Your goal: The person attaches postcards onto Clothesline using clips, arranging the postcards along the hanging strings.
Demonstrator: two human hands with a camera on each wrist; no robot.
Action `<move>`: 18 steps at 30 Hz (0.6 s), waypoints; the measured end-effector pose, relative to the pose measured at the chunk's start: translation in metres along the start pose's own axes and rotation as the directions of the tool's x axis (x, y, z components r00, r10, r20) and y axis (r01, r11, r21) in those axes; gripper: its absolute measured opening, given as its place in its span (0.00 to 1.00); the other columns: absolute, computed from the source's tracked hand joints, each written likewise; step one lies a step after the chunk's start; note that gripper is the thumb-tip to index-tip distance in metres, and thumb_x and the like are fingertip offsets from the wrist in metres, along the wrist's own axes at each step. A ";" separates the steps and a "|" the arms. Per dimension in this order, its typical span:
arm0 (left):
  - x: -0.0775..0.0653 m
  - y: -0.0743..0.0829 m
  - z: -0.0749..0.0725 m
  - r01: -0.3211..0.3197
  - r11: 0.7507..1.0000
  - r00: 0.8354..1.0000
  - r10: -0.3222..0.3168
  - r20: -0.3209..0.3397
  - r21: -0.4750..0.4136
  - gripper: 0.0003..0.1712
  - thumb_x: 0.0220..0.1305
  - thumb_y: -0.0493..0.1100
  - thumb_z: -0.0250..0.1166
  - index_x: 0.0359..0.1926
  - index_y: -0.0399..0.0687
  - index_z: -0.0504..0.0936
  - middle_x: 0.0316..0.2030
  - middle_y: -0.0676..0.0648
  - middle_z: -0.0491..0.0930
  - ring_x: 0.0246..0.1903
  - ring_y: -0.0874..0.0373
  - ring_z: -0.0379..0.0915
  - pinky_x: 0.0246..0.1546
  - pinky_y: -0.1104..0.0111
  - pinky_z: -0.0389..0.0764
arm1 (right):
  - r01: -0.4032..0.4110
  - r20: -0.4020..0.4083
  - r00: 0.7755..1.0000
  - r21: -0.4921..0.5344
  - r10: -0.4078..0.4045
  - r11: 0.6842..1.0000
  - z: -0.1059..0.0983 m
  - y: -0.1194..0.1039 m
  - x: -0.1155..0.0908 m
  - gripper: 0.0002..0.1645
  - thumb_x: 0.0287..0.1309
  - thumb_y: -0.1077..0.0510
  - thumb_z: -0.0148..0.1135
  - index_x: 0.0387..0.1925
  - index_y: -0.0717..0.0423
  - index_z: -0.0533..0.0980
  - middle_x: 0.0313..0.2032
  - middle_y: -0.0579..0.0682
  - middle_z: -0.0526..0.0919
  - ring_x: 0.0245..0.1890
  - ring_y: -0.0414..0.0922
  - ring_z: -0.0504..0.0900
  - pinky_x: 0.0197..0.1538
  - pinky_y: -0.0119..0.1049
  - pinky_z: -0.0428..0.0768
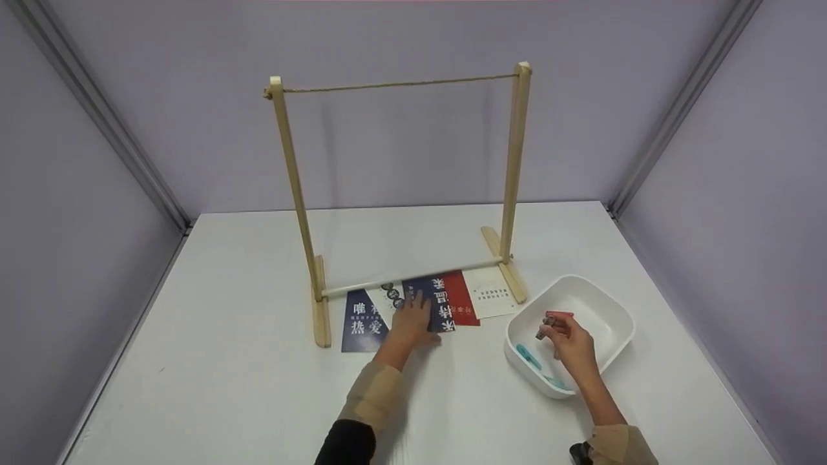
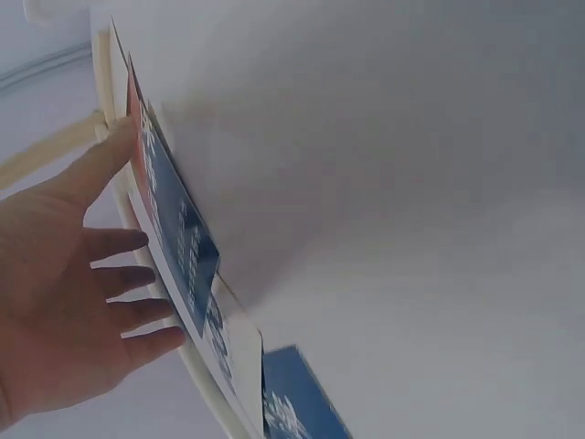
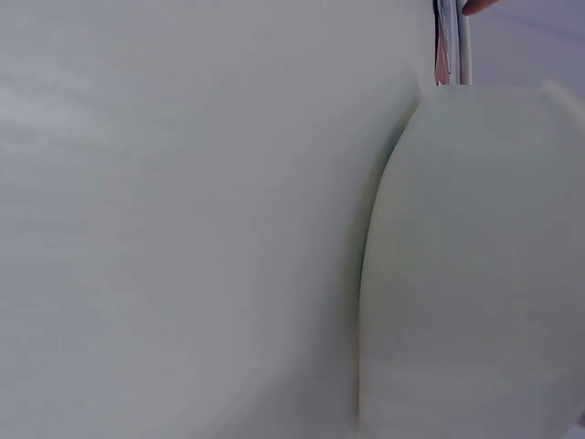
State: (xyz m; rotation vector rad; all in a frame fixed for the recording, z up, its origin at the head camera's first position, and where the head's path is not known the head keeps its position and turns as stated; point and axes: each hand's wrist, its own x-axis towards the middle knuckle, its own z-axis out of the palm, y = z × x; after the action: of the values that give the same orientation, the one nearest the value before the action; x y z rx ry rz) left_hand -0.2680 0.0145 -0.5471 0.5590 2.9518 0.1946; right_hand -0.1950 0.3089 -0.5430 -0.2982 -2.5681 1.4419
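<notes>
My left hand (image 1: 412, 323) lies over the dark blue card with white characters (image 1: 443, 316), its fingers spread; the left wrist view shows them extended beside the cards. Partly overlapping that card are a red card (image 1: 462, 298), a cream card (image 1: 492, 292), a white card (image 1: 382, 302) and another blue card (image 1: 359, 332). Above the white basin (image 1: 620, 329), my right hand (image 1: 574, 345) pinches a small dark clip (image 1: 541, 332). A red clip (image 1: 561, 314) shows by its fingertips; whether the hand holds it I cannot tell. Teal clips (image 1: 528, 356) lie in the basin.
Behind the cards stands a wooden frame with two posts (image 1: 515, 161), a cord (image 1: 400, 84) strung between their tops and a pale rod (image 1: 413, 278) low down. Its feet (image 1: 321, 310) rest on the white table (image 1: 213, 361). Walls (image 1: 400, 148) enclose the back and sides.
</notes>
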 end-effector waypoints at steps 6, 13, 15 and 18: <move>-0.007 -0.012 -0.005 -0.072 0.994 0.996 0.066 0.067 0.082 0.51 0.46 0.61 0.70 0.64 0.37 0.62 0.63 0.37 0.60 0.62 0.40 0.52 0.61 0.53 0.56 | 0.068 -0.024 0.997 -0.041 -0.069 0.997 -0.002 -0.001 0.001 0.18 0.56 0.56 0.63 0.47 0.60 0.75 0.41 0.54 0.81 0.42 0.47 0.78 0.39 0.26 0.74; -0.011 -0.003 0.003 -0.104 0.987 0.992 0.112 -0.062 0.121 0.34 0.49 0.51 0.70 0.55 0.39 0.72 0.54 0.39 0.71 0.52 0.44 0.68 0.52 0.56 0.69 | 0.091 -0.026 0.995 -0.035 -0.092 0.995 -0.002 0.012 0.007 0.18 0.58 0.54 0.61 0.49 0.54 0.75 0.43 0.51 0.81 0.41 0.44 0.78 0.32 0.25 0.75; -0.012 0.003 0.005 -0.102 0.985 0.990 0.114 -0.085 0.138 0.31 0.51 0.51 0.69 0.53 0.40 0.73 0.52 0.40 0.72 0.50 0.45 0.70 0.48 0.57 0.73 | 0.105 -0.035 0.994 -0.044 -0.107 0.993 0.000 0.025 0.011 0.18 0.58 0.51 0.60 0.49 0.51 0.75 0.42 0.48 0.81 0.40 0.42 0.78 0.30 0.27 0.75; -0.015 0.016 0.005 -0.094 0.981 0.992 0.107 -0.069 0.168 0.28 0.53 0.54 0.66 0.52 0.44 0.76 0.52 0.42 0.73 0.49 0.47 0.70 0.46 0.59 0.74 | 0.116 -0.050 0.992 -0.043 -0.118 0.992 0.002 0.028 0.012 0.19 0.58 0.49 0.60 0.49 0.51 0.75 0.41 0.47 0.81 0.38 0.40 0.78 0.26 0.30 0.75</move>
State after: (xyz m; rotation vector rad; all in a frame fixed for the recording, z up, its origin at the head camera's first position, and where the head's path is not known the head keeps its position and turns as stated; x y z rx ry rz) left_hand -0.2476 0.0237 -0.5483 0.7392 3.0354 -0.0194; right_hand -0.2046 0.3246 -0.5667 -0.1844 -2.5291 1.3257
